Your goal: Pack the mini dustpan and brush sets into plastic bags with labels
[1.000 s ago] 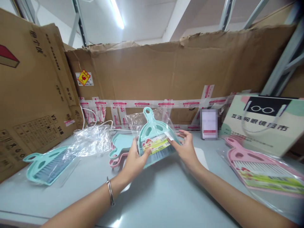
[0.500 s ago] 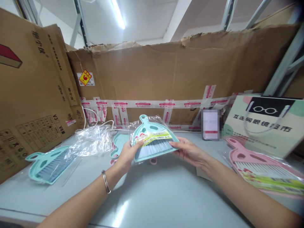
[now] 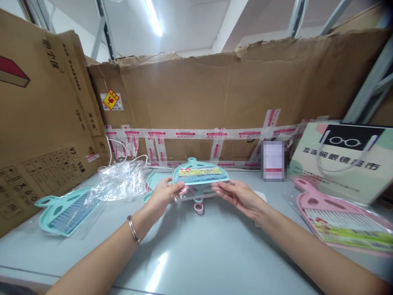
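Observation:
A mint-green dustpan and brush set (image 3: 199, 173) in a clear plastic bag is held up over the table, tilted nearly flat with its handle away from me. My left hand (image 3: 164, 194) pinches its left edge, thumb on top. On the opposite edge, my right hand (image 3: 238, 196) grips the bag with thumb and fingers. Below and behind the set, partly hidden, a mint piece (image 3: 155, 180) and a pink ring-shaped handle end (image 3: 199, 207) lie on the table. A pale flat item (image 3: 260, 196) shows behind my right wrist.
Another mint dustpan set (image 3: 69, 211) lies on the left beside crumpled clear plastic (image 3: 121, 180). At right are a bagged pink dustpan set (image 3: 340, 217), a paper bag (image 3: 340, 159) and a blurred-out upright object (image 3: 273, 160). Cardboard walls (image 3: 196, 94) enclose the grey table (image 3: 196, 254).
The held dustpan set has tipped flatter and come down slightly, so its face looks foreshortened. My right hand has shifted slightly lower along its edge, and the pink ring shows more.

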Demonstrator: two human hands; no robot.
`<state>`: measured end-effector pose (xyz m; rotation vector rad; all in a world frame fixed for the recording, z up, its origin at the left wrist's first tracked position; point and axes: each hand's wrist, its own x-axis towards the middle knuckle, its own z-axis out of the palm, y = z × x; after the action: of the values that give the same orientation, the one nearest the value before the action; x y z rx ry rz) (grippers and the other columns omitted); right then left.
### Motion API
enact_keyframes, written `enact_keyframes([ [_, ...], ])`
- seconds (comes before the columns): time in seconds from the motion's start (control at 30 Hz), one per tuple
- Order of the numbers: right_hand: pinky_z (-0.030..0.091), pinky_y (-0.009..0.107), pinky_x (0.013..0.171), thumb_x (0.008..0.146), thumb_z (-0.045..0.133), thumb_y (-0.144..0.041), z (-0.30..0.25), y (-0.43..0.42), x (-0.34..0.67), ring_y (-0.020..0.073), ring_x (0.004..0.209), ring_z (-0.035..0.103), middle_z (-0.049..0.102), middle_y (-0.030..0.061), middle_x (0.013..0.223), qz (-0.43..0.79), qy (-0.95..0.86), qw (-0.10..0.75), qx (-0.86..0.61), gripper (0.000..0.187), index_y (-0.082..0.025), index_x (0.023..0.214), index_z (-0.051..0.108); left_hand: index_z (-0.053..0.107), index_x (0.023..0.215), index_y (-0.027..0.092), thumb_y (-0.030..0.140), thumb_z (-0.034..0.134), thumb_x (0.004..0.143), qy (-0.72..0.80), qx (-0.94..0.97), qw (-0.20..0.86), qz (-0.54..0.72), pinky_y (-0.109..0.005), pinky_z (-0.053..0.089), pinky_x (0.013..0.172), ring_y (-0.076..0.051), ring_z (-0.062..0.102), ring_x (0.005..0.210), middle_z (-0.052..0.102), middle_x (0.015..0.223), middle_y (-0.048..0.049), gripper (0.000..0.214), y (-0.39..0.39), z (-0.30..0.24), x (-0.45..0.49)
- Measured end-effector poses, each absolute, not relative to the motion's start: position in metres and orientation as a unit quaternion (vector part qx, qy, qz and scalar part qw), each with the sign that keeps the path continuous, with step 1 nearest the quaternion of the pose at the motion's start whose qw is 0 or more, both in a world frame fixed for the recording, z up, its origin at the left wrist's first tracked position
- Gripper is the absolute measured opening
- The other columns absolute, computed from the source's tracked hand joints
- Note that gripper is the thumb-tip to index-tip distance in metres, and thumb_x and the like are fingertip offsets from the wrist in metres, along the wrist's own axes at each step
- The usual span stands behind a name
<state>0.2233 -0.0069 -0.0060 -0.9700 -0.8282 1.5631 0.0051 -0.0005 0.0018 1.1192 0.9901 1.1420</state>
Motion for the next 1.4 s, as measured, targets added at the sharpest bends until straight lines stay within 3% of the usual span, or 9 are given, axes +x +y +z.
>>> enact_keyframes([
  [0.3, 0.057, 0.017, 0.065, 0.072, 0.057, 0.001, -0.011, -0.005, 0.218, 0.0113, 0.069, 0.066, 0.070, 0.0036, 0.077, 0.667, -0.286, 0.586, -0.362, 0.016, -0.012, 0.078, 0.065, 0.047, 0.103, 0.013, 0.030, 0.071, 0.069, 0.428, 0.512, 0.560, 0.491, -0.024, 0.049, 0.059, -0.013, 0.064, 0.059, 0.067, 0.066, -0.0028, 0.045, -0.007, 0.002, 0.014],
  [0.53, 0.057, 0.013, 0.062, 0.074, 0.055, 0.003, -0.006, -0.003, 0.221, 0.0090, 0.063, 0.065, 0.069, 0.0030, 0.072, 0.655, -0.208, 0.620, -0.380, 0.018, -0.012, 0.070, 0.063, 0.019, 0.138, 0.030, 0.033, 0.041, 0.088, 0.374, 0.679, 0.460, 0.432, -0.035, 0.050, 0.083, -0.018, 0.062, 0.098, 0.055, 0.122, -0.0125, 0.055, 0.003, 0.014, -0.014],
  [0.7, 0.056, 0.016, 0.069, 0.072, 0.060, -0.002, -0.004, -0.005, 0.223, 0.0115, 0.076, 0.066, 0.070, 0.0062, 0.089, 0.658, -0.297, 0.592, -0.359, 0.017, -0.011, 0.086, 0.065, 0.047, 0.118, 0.023, 0.027, 0.063, 0.075, 0.321, 0.778, 0.361, 0.401, -0.035, 0.044, 0.091, -0.020, 0.052, 0.110, 0.049, 0.129, -0.0106, 0.046, 0.001, 0.010, -0.011],
  [0.87, 0.049, 0.036, 0.089, 0.064, 0.075, -0.028, -0.003, -0.008, 0.234, 0.0186, 0.100, 0.061, 0.059, 0.0063, 0.120, 0.622, -0.485, 0.547, -0.280, 0.083, -0.030, 0.135, 0.030, 0.059, 0.089, 0.017, 0.035, 0.064, 0.073, 0.390, 0.674, 0.340, 0.527, -0.031, 0.049, 0.078, -0.016, 0.059, 0.087, 0.063, 0.093, -0.0035, 0.024, 0.001, -0.002, 0.001],
  [0.93, 0.043, 0.044, 0.094, 0.049, 0.083, -0.031, -0.004, -0.008, 0.237, 0.0223, 0.106, 0.058, 0.051, 0.0068, 0.130, 0.592, -0.565, 0.520, -0.245, 0.118, -0.039, 0.139, 0.007, 0.061, 0.083, 0.017, 0.037, 0.061, 0.075, 0.396, 0.648, 0.331, 0.560, -0.029, 0.049, 0.076, -0.015, 0.059, 0.082, 0.063, 0.086, -0.0019, 0.022, 0.001, -0.003, 0.003],
  [1.0, 0.042, 0.044, 0.095, 0.038, 0.087, -0.026, -0.007, -0.006, 0.237, 0.0237, 0.109, 0.056, 0.046, 0.0074, 0.134, 0.543, -0.618, 0.513, -0.245, 0.130, -0.040, 0.138, 0.005, 0.062, 0.078, 0.017, 0.037, 0.062, 0.074, 0.395, 0.634, 0.315, 0.586, -0.028, 0.049, 0.075, -0.014, 0.059, 0.080, 0.064, 0.083, -0.0016, 0.021, 0.000, -0.003, 0.004],
  [1.13, 0.048, 0.042, 0.086, 0.060, 0.076, -0.038, -0.012, -0.003, 0.230, 0.0217, 0.093, 0.063, 0.065, 0.0076, 0.107, 0.449, -0.543, 0.619, -0.347, 0.096, -0.029, 0.136, 0.019, 0.059, 0.074, 0.017, 0.037, 0.063, 0.073, 0.395, 0.623, 0.347, 0.579, -0.026, 0.050, 0.066, -0.014, 0.059, 0.072, 0.062, 0.076, -0.0008, 0.021, -0.004, -0.003, 0.008],
  [1.23, 0.049, 0.043, 0.082, 0.064, 0.071, -0.044, -0.014, -0.001, 0.227, 0.0213, 0.079, 0.066, 0.071, 0.0025, 0.082, 0.429, -0.490, 0.643, -0.403, 0.092, -0.024, 0.137, 0.019, 0.053, 0.096, 0.021, 0.033, 0.063, 0.073, 0.351, 0.610, 0.420, 0.573, -0.027, 0.052, 0.067, -0.016, 0.062, 0.081, 0.062, 0.095, -0.0028, 0.028, -0.008, -0.005, 0.013],
  [1.4, 0.047, 0.038, 0.084, 0.064, 0.066, -0.050, -0.018, 0.003, 0.228, 0.0231, 0.086, 0.064, 0.069, 0.0077, 0.091, 0.394, -0.545, 0.601, -0.432, 0.046, -0.018, 0.095, 0.057, 0.026, 0.126, 0.025, 0.027, 0.066, 0.072, 0.352, 0.557, 0.482, 0.577, -0.035, 0.050, 0.081, -0.019, 0.061, 0.094, 0.061, 0.110, -0.0077, 0.068, -0.002, -0.011, 0.016],
])
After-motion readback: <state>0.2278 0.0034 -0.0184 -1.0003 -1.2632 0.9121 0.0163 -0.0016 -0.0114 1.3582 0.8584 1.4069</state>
